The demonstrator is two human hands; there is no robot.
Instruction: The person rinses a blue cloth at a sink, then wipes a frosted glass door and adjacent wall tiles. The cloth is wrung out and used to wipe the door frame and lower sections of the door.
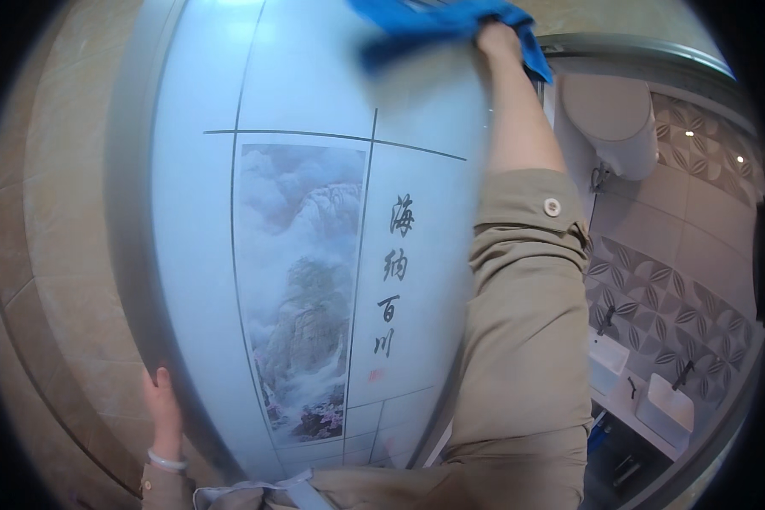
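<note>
A frosted glass door panel fills the middle, bearing a mountain-and-cloud picture, dark grid lines and a column of brush-style writing. My right hand reaches to the upper part of the panel and holds a blue cloth, blurred at its left end. Its fingers are partly hidden by the fabric. At lower left, my left hand rests on the grey edge frame of the door. A pale bracelet is around that wrist.
Beige wall tiles line the left. Through an opening at right appear a white water heater, patterned wall tiles and two white washbasins, one a square basin with a dark tap. A metal rail runs above the opening.
</note>
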